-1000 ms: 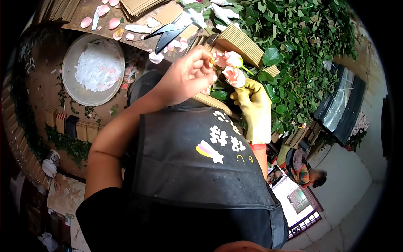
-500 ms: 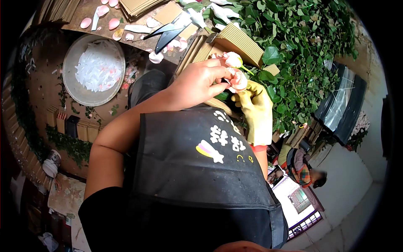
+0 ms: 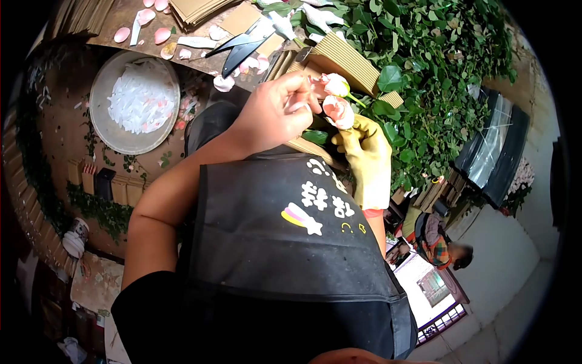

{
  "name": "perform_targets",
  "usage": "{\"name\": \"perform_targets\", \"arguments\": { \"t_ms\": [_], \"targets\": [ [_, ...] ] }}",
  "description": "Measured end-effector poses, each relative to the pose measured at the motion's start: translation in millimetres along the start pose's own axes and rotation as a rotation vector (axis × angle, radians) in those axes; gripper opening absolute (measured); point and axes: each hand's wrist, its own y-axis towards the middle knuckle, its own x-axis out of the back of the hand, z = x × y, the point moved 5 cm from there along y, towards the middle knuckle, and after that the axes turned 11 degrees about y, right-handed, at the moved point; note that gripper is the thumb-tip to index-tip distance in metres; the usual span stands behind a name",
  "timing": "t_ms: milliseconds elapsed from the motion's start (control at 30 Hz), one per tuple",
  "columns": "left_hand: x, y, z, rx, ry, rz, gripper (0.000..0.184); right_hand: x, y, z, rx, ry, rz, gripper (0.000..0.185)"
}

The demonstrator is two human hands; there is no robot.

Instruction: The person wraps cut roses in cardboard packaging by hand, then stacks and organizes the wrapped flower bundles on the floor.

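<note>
Your right hand [image 3: 364, 155], in a yellow glove, is curled below the head of a pink rose [image 3: 338, 112] and grasps it there; the stem is hidden behind the glove. Your bare left hand [image 3: 276, 112] is bent just beside this rose, with thumb and fingers brought near together. I cannot tell if something is pinched between them. A second pink rose [image 3: 334, 84] is beyond the first, very near to it, in front of the corrugated cardboard [image 3: 348, 60]. On the table [image 3: 124, 13], the black scissors [image 3: 242, 51] lie spread close to the near edge, with loose petals [image 3: 162, 35] about. Below this edge, the round basin [image 3: 124, 141] contains white pieces [image 3: 139, 97].
</note>
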Motion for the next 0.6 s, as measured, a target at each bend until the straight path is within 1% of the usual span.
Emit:
{"name": "perform_targets", "arguments": {
  "t_ms": [100, 200, 333, 433, 500, 600],
  "targets": [
    [-8, 5, -3, 0.061, -0.028, -0.045, 0.021, -1, -1, 2, -0.008, 0.036, 0.004, 0.022],
    [-12, 14, -15, -0.303, 0.133, -0.104, 0.024, -2, -1, 4, -0.010, 0.052, 0.019, 0.022],
    [-10, 14, -10, -0.276, 0.220, -0.084, 0.013, -2, 0, 3, -0.006, 0.065, 0.020, 0.022],
    [-7, 11, -4, -0.271, 0.281, -0.098, 0.006, -1, 0, 4, -0.001, 0.003, 0.021, 0.019],
    [-9, 6, -6, -0.287, 0.330, -0.125, 0.003, -4, 2, 4, 0.048, -0.028, 0.021, 0.018],
    [-15, 1, -12, -0.182, 0.261, -0.091, 0.003, -6, 5, 0, 0.176, -0.160, 0.013, 0.019]
  ]
}}
